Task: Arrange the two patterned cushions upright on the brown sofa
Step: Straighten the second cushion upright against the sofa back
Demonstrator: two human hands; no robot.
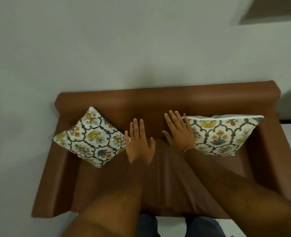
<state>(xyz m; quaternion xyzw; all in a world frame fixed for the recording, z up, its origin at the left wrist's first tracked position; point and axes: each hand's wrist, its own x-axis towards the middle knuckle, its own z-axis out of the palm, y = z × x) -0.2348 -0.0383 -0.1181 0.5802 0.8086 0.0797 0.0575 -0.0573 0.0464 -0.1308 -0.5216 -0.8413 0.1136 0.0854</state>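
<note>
Head view, looking steeply down on a brown leather-look two-seat sofa (167,100) set against a pale grey-green wall (124,40). A square cushion in white fabric with a dark lattice and yellow-blue floral print (91,136) stands tilted on one corner in the sofa's left angle, leaning on the backrest and armrest. A second cushion of matching print (224,135) stands on its lower edge in the right angle, against the backrest, its top seam and a small zip pull visible.

The left hand (138,142) is open, fingers spread, gripping nothing; its outer edge lies against the near corner of the left cushion, though actual contact is hard to confirm. The right hand (179,133), wearing a thin bangle (189,149), is likewise open and flat, covering the left edge of the right cushion. Both forearms hide much of the seat. The lower sofa front is cut by dark trouser legs (148,226).
</note>
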